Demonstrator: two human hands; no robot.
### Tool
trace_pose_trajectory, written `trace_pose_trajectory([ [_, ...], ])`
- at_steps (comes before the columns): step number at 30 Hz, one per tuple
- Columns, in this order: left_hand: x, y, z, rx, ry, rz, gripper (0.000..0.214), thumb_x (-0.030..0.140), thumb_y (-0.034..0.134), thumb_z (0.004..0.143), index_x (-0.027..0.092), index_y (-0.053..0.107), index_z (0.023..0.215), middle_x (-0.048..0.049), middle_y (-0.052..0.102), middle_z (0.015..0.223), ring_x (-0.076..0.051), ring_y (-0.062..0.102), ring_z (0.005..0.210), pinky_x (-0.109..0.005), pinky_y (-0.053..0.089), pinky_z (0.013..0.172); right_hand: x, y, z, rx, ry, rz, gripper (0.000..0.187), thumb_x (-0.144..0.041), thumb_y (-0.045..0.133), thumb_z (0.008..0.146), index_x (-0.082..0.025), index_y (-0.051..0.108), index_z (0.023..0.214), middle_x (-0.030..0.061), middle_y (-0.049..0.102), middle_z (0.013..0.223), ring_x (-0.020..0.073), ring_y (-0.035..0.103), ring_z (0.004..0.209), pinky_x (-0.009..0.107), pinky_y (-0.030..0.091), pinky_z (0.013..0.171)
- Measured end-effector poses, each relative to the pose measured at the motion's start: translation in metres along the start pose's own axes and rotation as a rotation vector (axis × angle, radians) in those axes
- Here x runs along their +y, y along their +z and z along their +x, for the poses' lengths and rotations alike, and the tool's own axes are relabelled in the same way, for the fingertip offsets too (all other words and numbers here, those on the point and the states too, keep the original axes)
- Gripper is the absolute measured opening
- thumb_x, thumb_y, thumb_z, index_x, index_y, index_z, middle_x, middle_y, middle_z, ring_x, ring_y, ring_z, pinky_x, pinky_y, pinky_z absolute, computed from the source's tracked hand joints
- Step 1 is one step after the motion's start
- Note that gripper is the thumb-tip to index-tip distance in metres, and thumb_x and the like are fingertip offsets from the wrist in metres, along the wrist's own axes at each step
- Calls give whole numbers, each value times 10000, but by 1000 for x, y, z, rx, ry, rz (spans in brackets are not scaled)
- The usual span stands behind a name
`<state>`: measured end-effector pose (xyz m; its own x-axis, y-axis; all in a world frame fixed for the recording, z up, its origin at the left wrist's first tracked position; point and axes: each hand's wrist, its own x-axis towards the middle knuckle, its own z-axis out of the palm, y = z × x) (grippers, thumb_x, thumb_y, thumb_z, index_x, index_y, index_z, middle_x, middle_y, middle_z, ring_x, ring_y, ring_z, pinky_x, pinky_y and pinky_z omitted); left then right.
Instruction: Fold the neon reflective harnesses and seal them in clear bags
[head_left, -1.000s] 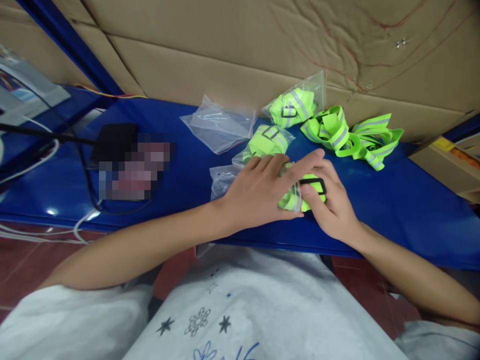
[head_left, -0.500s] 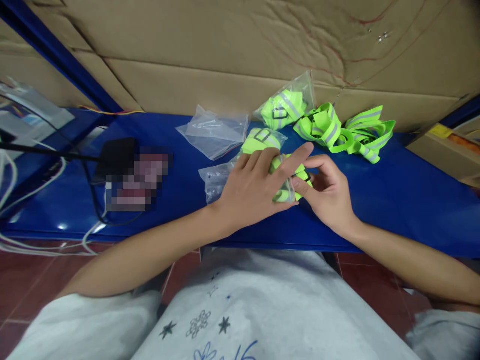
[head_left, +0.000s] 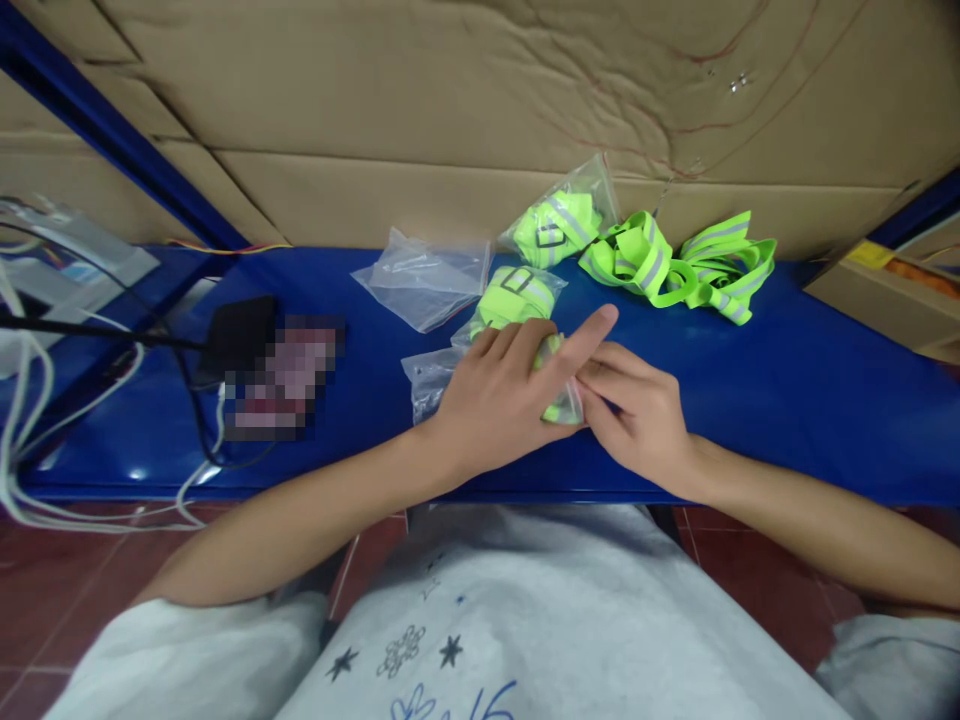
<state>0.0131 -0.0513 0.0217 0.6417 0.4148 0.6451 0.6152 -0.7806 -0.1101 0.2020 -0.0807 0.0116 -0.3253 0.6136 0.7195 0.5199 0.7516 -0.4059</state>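
Holds a small zip bag [head_left: 565, 400] with yellow-green strap inside between both hands, over the front part of the blue table [head_left: 795, 400]. Has the left hand [head_left: 504, 390] laid back-up over most of that bag, clasping it, with the index finger stretched out past the top and the thumb along the near side. Pinches the bag's right edge with the right hand [head_left: 636, 418], thumb and fingers drawn close together there. Cannot tell whether the seal is closed — too much lies behind the fingers.

Shows just beyond the left hand a bagged strap roll [head_left: 517, 297] with a dark buckle, and farther back, near the cardboard panel [head_left: 375, 195], another bagged roll [head_left: 559, 230], also buckled. Includes to the right of these two loose reflective straps [head_left: 726, 268], heaped in loops with grey stripes. Has some flat plastic bags [head_left: 424, 280] at the back left, and a crumpled plastic bag [head_left: 427, 385] partly under the left hand.

Takes in, well to the left, a black box-like device [head_left: 240, 335], a pixelated item [head_left: 289, 380] just beside it, and white cables [head_left: 26, 430] hanging past the table's edge.
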Motion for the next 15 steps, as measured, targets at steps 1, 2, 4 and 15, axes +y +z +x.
trace_pose_trajectory([
  [1, 1, -1, -1, 14, 20, 8, 744, 405, 634, 941, 211, 297, 1575, -136, 681, 1177, -302, 685, 1032, -412, 544, 858, -1, 0, 0, -7, -43, -27, 269, -178, 536, 1003, -227, 773, 1122, 94, 752, 1140, 221, 725, 1070, 367, 633, 915],
  [2, 2, -2, -2, 14, 23, 8, 743, 386, 642, 934, 220, 302, 1574, -133, 679, 1193, -300, 683, 1039, -413, 544, 869, -2, 0, 0, -17, -73, -40, 277, -168, 530, 1000, -224, 770, 1129, 100, 752, 1155, 227, 722, 1102, 372, 632, 936],
  [4, 2, -5, -3, -9, -13, -12, 775, 376, 671, 910, 227, 305, 1577, -128, 680, 1224, -299, 686, 1051, -408, 547, 874, -3, -1, 0, -50, -76, -19, 280, -177, 529, 1007, -206, 761, 1162, 115, 748, 1198, 232, 712, 1165, 368, 623, 983],
  [15, -10, -15, 3, -45, -75, 37, 894, 523, 706, 838, 89, 393, 1554, -154, 706, 1230, -312, 687, 1053, -425, 513, 862, 0, -7, -6, -265, -207, -49, 925, -672, 579, 943, -138, 281, 1638, 208, 504, 1559, 344, 491, 1466, 502, 495, 1178],
])
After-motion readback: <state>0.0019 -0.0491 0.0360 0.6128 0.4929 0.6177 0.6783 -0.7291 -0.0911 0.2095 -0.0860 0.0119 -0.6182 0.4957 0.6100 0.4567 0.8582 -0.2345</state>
